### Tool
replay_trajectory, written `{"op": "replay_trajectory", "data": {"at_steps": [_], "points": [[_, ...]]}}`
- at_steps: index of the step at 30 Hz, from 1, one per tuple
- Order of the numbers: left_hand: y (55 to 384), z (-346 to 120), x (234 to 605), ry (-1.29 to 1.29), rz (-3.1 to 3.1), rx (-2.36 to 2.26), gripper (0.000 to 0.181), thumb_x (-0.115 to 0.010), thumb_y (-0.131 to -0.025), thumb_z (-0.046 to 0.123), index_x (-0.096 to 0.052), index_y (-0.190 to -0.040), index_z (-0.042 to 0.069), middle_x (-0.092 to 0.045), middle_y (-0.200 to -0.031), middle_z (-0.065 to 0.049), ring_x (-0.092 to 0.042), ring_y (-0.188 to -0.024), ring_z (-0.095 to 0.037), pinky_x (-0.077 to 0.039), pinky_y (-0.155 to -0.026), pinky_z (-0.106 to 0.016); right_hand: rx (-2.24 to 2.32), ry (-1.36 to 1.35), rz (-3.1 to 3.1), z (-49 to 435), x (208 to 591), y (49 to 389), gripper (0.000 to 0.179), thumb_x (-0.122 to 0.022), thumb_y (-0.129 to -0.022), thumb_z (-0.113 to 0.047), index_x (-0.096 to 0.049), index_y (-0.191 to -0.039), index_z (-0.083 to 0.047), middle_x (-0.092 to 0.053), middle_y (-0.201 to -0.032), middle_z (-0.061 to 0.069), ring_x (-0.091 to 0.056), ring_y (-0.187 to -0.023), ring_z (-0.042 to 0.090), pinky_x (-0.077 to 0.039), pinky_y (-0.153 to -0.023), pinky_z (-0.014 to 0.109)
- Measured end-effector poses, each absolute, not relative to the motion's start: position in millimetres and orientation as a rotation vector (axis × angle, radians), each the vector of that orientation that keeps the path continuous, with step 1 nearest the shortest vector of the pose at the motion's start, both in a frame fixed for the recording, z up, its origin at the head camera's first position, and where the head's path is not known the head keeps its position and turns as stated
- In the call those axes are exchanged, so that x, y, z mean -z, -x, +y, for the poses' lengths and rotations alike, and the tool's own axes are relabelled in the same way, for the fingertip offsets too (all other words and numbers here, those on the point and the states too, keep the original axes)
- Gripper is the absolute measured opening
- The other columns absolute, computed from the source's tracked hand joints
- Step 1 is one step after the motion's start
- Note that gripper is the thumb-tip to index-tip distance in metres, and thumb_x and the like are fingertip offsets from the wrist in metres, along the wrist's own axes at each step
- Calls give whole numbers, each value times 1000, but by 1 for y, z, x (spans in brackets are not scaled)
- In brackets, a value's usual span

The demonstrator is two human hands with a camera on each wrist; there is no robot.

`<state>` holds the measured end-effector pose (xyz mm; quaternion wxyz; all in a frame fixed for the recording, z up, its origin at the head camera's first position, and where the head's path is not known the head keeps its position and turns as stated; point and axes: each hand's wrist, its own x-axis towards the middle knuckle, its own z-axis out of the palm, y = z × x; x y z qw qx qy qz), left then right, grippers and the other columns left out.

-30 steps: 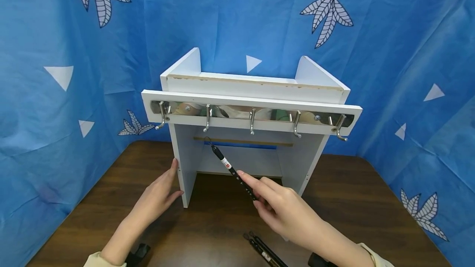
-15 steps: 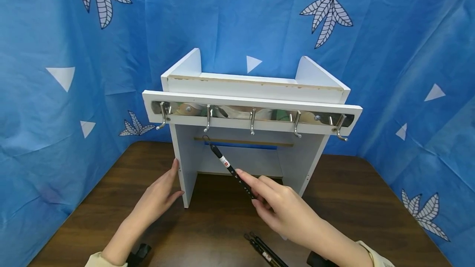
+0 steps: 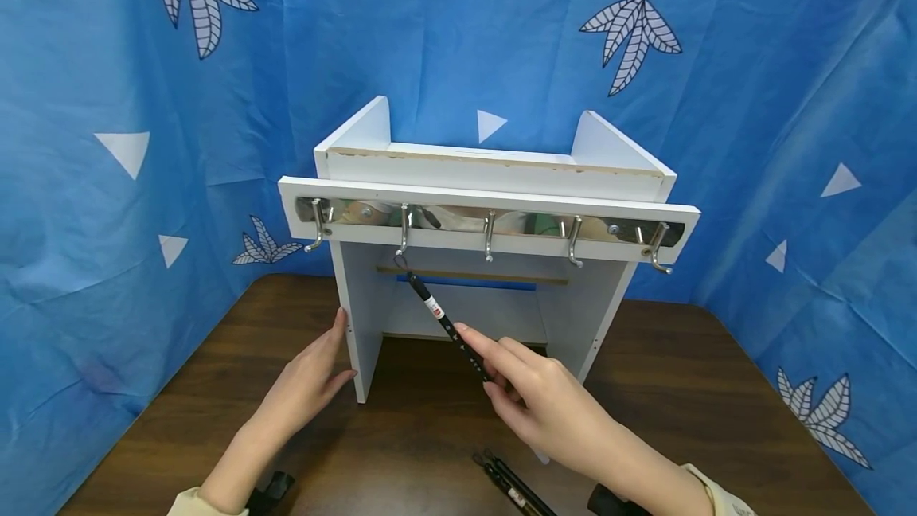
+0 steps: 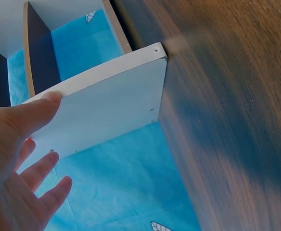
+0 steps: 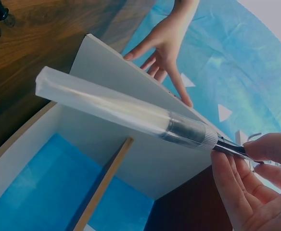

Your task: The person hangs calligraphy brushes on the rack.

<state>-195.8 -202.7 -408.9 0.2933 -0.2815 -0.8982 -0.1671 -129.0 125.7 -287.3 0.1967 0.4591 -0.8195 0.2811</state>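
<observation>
My right hand (image 3: 533,392) pinches a black calligraphy brush (image 3: 435,307) by its handle, thumb against fingers. Its thin hanging loop (image 3: 400,261) is up at the tip of the second metal hook (image 3: 404,229) from the left and overlaps it in the head view. In the right wrist view a translucent cap (image 5: 102,103) covers the brush's pale bristles. My left hand (image 3: 304,381) is at the left side panel (image 3: 351,325) of a white shelf unit. The left wrist view has its thumb on the panel's edge (image 4: 107,72), the other fingers spread by the outer face.
Several metal hooks line a mirrored strip (image 3: 451,217) on the white front rail (image 3: 444,191). More black brushes (image 3: 512,488) lie on the dark wooden table (image 3: 430,436) near its front. A blue patterned curtain (image 3: 444,22) hangs behind and at both sides.
The brush has risen slightly, bringing its loop from just below the second hook up to the hook's tip. My left hand stays against the side panel.
</observation>
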Motion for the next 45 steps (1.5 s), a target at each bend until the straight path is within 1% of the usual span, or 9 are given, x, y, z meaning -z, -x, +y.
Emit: {"op": "replay_trajectory", "data": {"at_steps": [9, 16, 19, 26, 29, 41, 45], "points": [[196, -203, 408, 750, -2393, 448, 122, -83, -65, -2, 5, -149, 7, -45, -132, -29, -53, -111, -38, -47, -85, -48, -824, -1277, -2276, 123, 291, 133, 76, -62, -78, 13, -38, -144, -17, -45, -83, -10, -43, -58, 5, -36, -47, 9], [196, -203, 409, 743, -2403, 447, 122, -83, -65, -2, 4, -149, 7, -44, -133, -29, -53, -112, -38, -47, -85, -48, -851, -1273, -2265, 120, 292, 134, 75, -63, -78, 13, -39, -143, -17, -45, -82, -9, -40, -58, 1, -37, -48, 10], [196, -202, 409, 740, -2404, 447, 122, -83, -65, -1, 5, -149, 7, -43, -134, -29, -53, -112, -38, -46, -86, -48, -852, -1266, -2268, 119, 293, 135, 75, -63, -79, 13, -39, -143, -17, -45, -82, -10, -42, -57, 4, -38, -49, 10], [195, -202, 408, 732, -2411, 442, 122, -83, -65, -2, 5, -149, 7, -44, -133, -29, -53, -112, -38, -46, -85, -48, -866, -1275, -2250, 117, 295, 137, 74, -62, -79, 13, -40, -143, -16, -46, -83, -9, -43, -59, 3, -38, -50, 9], [195, -203, 408, 735, -2408, 442, 122, -83, -65, -1, 5, -149, 7, -44, -133, -28, -53, -112, -38, -47, -85, -48, -873, -1276, -2247, 116, 297, 138, 74, -62, -79, 13, -40, -143, -16, -46, -84, -9, -44, -59, 4, -38, -51, 8], [196, -203, 409, 744, -2397, 450, 122, -84, -64, -2, 4, -149, 7, -46, -132, -28, -53, -112, -37, -46, -86, -48, -912, -1281, -2250, 111, 302, 143, 72, -62, -78, 15, -41, -142, -12, -48, -84, -6, -44, -58, 4, -42, -49, 13], [196, -203, 410, 746, -2393, 449, 122, -84, -64, -2, 3, -149, 7, -46, -131, -28, -53, -112, -37, -46, -85, -48, -929, -1280, -2248, 108, 306, 146, 71, -61, -79, 14, -40, -142, -13, -48, -84, -6, -43, -60, 3, -42, -49, 11]]}}
